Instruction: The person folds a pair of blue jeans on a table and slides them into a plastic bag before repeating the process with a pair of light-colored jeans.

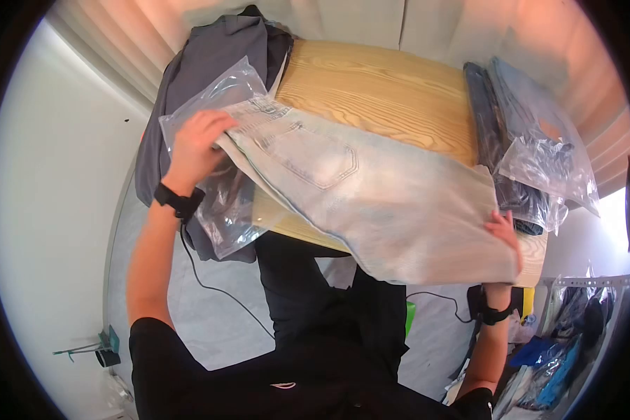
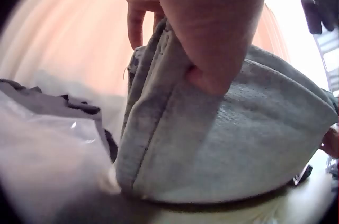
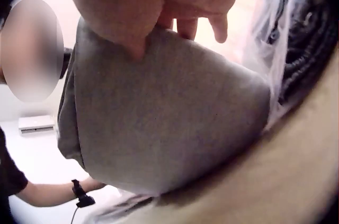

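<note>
A pair of pale, washed-out jeans (image 1: 406, 203), folded lengthwise, is held stretched across the front of the table, back pocket facing up. At its waist end, my left hand (image 1: 201, 143) grips the layered edge. In the left wrist view the thumb of that left hand (image 2: 204, 28) presses one face of the denim (image 2: 196, 144), the fingers behind it. My right hand (image 1: 505, 241) holds the leg end. From the right wrist, thumb and fingers of the right hand (image 3: 159, 1) straddle the upper edge of the jeans (image 3: 159, 102). A clear plastic bag (image 1: 227, 220) lies under the waist end.
Dark grey garments (image 1: 220, 52) are piled at the table's left. Bagged folded jeans (image 1: 539, 133) and a darker folded pair (image 1: 484, 105) lie along the right side of the wooden table (image 1: 378, 84). A rack (image 1: 588, 283) with bagged clothes stands lower right; a cable (image 1: 220, 288) trails left.
</note>
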`<action>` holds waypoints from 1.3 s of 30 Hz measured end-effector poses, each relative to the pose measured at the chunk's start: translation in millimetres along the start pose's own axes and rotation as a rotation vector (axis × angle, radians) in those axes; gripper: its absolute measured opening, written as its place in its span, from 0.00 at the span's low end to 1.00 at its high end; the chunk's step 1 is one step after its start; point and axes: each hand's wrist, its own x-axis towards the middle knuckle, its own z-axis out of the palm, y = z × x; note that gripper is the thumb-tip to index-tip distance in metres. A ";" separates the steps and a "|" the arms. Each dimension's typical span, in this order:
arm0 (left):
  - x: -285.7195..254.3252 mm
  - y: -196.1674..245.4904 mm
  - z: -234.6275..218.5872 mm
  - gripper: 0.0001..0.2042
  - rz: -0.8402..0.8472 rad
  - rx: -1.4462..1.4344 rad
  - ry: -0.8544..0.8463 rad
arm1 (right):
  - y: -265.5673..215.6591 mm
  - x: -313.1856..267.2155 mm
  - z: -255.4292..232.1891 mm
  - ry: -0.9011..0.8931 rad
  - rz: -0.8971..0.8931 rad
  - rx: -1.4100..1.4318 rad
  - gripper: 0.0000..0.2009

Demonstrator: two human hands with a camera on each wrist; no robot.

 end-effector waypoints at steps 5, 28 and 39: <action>32.0 -8.3 -43.1 0.16 -0.106 -0.177 0.180 | -25.4 22.1 -53.4 0.513 0.328 0.590 0.15; 3.3 3.1 74.1 0.33 -0.775 -0.201 -0.535 | -10.4 -20.9 -0.3 -0.127 1.131 0.547 0.29; 11.7 3.1 61.0 0.33 -0.933 -0.634 -0.809 | -62.4 -43.4 -2.0 -0.070 1.145 0.615 0.30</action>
